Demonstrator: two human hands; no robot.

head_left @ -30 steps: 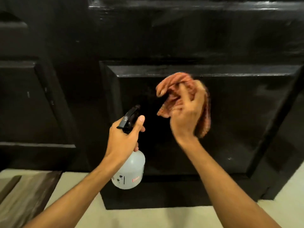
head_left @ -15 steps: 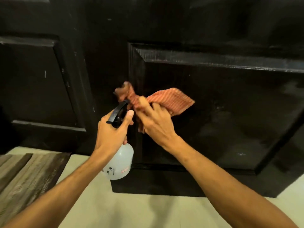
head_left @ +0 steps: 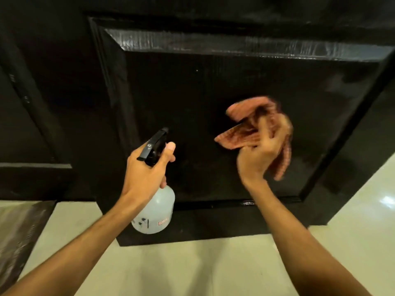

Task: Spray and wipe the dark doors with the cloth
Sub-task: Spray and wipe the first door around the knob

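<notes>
While left hand grips bottle — right hand bunches cloth.

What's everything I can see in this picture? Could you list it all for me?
door: one, black and glossy, with a raised panel, filling the middle and right of the view.
second door: one, black, at the left.
spray bottle: one, whitish with a black trigger head, held upright in front of the door's lower left.
cloth: one, reddish-orange with stripes, bunched and blurred, in front of the panel.
floor: pale and shiny, along the bottom.
mat: one, grey-brown, bottom left corner.
left hand: grips the spray bottle's neck.
right hand: holds the cloth.
</notes>
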